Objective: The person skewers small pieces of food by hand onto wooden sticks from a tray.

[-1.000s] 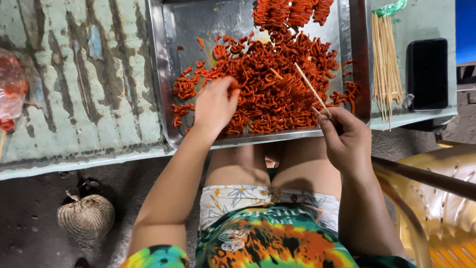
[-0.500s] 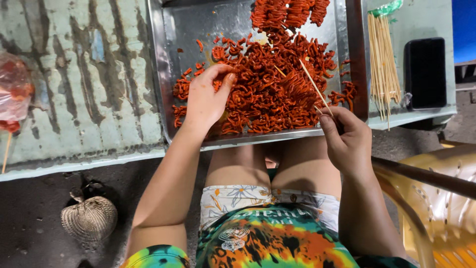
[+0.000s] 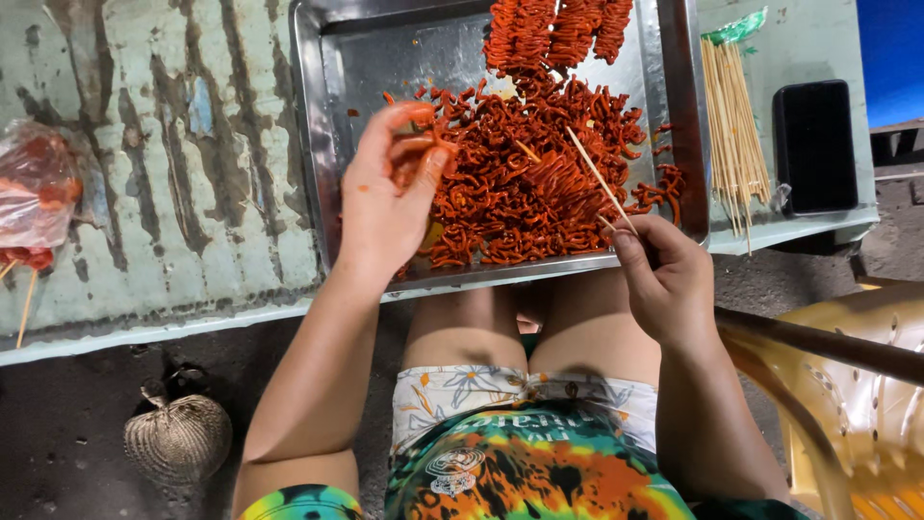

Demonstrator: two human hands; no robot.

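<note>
- A seated person works over a steel tray (image 3: 327, 173) heaped with red-orange curled strips (image 3: 520, 193), seen from above
- The left hand (image 3: 385, 202) is raised just above the tray's near left part, thumb and fingertips pinched on one strip (image 3: 438, 144) lifted clear of the heap
- The right hand (image 3: 664, 279) sits at the tray's near right corner, fingers clenched on a bare wooden skewer (image 3: 597, 178) that slants up and left over the heap
- Filled skewers (image 3: 553, 34), packed tight with the same strips, lie at the tray's far edge
- A bundle of sticks (image 3: 731, 135) rests on the worn pale-green table (image 3: 144, 144) right of the tray, a black phone (image 3: 815, 144) just beside it
- A plastic bag (image 3: 38, 188) with red contents lies at the table's left end
- A woven fan (image 3: 178, 438) lies on the ground below; a yellow chair (image 3: 866, 414) stands at right
</note>
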